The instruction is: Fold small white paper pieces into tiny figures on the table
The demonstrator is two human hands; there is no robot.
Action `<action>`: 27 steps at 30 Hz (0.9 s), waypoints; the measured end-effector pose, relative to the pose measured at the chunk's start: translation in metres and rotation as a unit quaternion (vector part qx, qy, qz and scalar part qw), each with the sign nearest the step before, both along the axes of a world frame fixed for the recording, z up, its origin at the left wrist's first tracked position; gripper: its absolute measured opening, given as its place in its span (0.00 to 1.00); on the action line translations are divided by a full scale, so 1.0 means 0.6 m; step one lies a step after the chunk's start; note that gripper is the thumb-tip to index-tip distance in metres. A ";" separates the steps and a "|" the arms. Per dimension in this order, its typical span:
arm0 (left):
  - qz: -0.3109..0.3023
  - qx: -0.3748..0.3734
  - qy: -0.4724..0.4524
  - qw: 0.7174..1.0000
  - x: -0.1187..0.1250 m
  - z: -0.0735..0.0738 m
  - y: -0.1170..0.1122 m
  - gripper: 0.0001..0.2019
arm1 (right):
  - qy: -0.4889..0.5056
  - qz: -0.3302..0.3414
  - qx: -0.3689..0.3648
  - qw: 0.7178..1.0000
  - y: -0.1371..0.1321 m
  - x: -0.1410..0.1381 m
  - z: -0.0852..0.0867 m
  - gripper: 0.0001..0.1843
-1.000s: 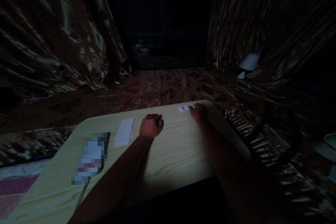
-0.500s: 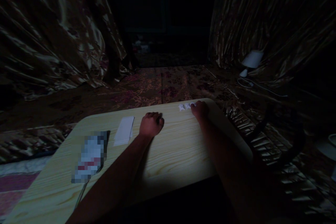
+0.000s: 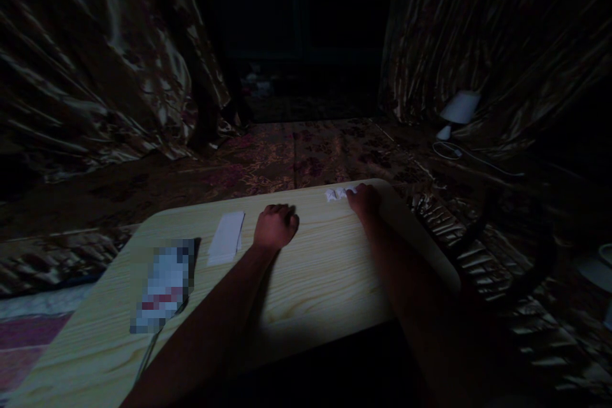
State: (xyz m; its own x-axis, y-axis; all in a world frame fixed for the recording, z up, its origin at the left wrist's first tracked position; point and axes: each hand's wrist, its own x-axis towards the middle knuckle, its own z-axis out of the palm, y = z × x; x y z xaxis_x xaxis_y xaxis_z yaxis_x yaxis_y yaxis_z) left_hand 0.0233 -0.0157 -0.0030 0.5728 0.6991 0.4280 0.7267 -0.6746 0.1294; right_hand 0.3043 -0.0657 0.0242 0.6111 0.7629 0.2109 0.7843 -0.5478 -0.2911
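My left hand (image 3: 276,227) rests in a loose fist on the pale wood-grain table (image 3: 315,280), with no object showing in it. It lies just right of a small stack of white paper strips (image 3: 224,239). My right hand (image 3: 365,200) reaches to the table's far right corner. Its fingertips are closed on a small white folded paper piece (image 3: 352,190), mostly covered by the fingers. Two similar small white pieces, a left one (image 3: 331,195) and a middle one (image 3: 341,193), sit in a row beside it.
A blurred-out flat item (image 3: 165,287) with a dark cord lies at the table's left. Beyond the table are a patterned carpet (image 3: 296,153), draped curtains (image 3: 143,64) and a small white lamp (image 3: 459,108) with its cable. The room is dim.
My right hand has shifted very slightly left. The middle white piece has moved a little toward the left one. My left hand stays where it was.
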 end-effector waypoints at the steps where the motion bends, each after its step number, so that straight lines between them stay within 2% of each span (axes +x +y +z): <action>1: -0.001 -0.001 0.002 1.000 0.000 0.001 0.000 0.20 | -0.001 0.000 0.002 1.000 0.000 0.001 -0.001 0.25; 15: 0.013 -0.008 0.009 1.000 0.000 0.005 -0.003 0.21 | 0.022 -0.002 -0.004 1.000 -0.003 -0.004 0.011 0.22; 27: 0.006 0.000 0.011 1.000 0.001 0.009 -0.006 0.20 | 0.010 -0.009 0.007 1.000 -0.008 -0.006 0.005 0.22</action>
State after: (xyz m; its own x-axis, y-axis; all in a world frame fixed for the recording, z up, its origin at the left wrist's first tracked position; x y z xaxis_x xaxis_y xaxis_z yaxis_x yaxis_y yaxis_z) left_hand 0.0238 -0.0194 0.0025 0.5729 0.7069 0.4147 0.7381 -0.6650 0.1139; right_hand 0.3005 -0.0703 0.0272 0.6287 0.7490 0.2094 0.7685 -0.5571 -0.3146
